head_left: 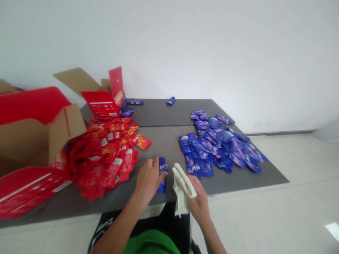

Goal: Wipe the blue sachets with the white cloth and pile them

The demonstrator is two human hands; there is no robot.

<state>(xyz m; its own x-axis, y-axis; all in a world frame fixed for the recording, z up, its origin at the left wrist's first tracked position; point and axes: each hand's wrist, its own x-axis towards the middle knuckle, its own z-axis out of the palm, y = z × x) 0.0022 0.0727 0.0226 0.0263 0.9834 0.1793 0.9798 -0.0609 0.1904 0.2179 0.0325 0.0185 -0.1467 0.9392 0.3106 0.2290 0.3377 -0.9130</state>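
My left hand point(149, 180) lies on a blue packet point(162, 174) at the near edge of the grey mat point(164, 141), fingers curled over it. My right hand point(198, 201) is closed on a folded white cloth point(182, 187) just right of that packet. A heap of red packets point(106, 155) spreads to the left, touching my left hand's side. A heap of blue packets point(219, 144) lies to the right of the cloth.
An open cardboard box point(34, 141) with red flaps stands at the left. Red cartons point(106, 100) stand behind the red heap. Stray blue packets point(171, 101) lie at the mat's far edge. Pale floor tiles point(291, 197) lie on the right, a white wall behind.
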